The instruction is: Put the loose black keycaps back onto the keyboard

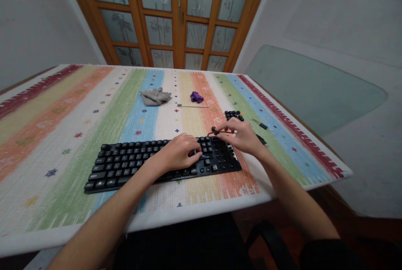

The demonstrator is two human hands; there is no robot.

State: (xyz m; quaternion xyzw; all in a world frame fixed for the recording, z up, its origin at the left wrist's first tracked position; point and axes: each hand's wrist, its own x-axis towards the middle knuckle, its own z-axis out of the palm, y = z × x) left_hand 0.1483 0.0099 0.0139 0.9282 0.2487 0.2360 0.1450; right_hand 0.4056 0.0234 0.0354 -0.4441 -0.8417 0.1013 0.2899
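A black keyboard lies across the near part of the table. Its right-hand block shows bare key positions where keycaps are off. My left hand rests on the keyboard with curled fingers, the thumb low beside the navigation keys. At the keyboard's far right corner, my right hand pinches a small black piece with a thin wire by it; its exact kind is too small to tell. Loose black keycaps sit in a group just beyond my right hand.
A grey cloth, a purple cloth and a thin brush-like stick lie farther back. Right of the keycaps are a small black item and a dark piece partly behind my wrist. A striped tablecloth covers the table.
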